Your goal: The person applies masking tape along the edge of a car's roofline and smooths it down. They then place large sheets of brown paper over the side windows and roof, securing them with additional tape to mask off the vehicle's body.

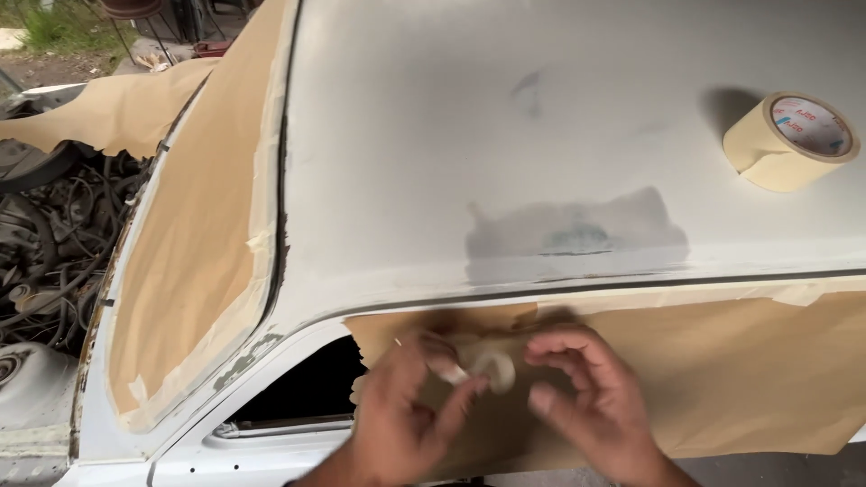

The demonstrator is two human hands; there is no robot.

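Both hands meet low in the view, in front of the brown paper [722, 379] that masks the side window of a white car; the left hand [401, 419] comes up from the bottom edge with its fingers curled and thumb raised, and the right hand [591, 406] faces it with fingers bent inward; between their fingertips sits a small pale roll of tape [492, 368], which the left hand seems to pinch while the right fingers close beside it, though motion blur makes the exact grip hard to read; neither hand is spread flat; the small roll lies just below the roof's lower edge, against the paper's upper left corner, beside a dark unmasked gap [307, 388] in the window opening; a strip of pale tape runs along the paper's top edge where it meets the roof [505, 108]; the roof is a broad dull white panel with a grey sanded patch [577, 236] just above its lower edge, above the hands; a bigger tape roll [794, 140] lies flat on the roof near its right edge, well apart from the hands, casting a shadow to its left; more paper [194, 243] covers the windscreen along the roof's left edge, taped at the border; beyond it, at the far left, the engine bay [50, 243] shows tangled hoses and wires.
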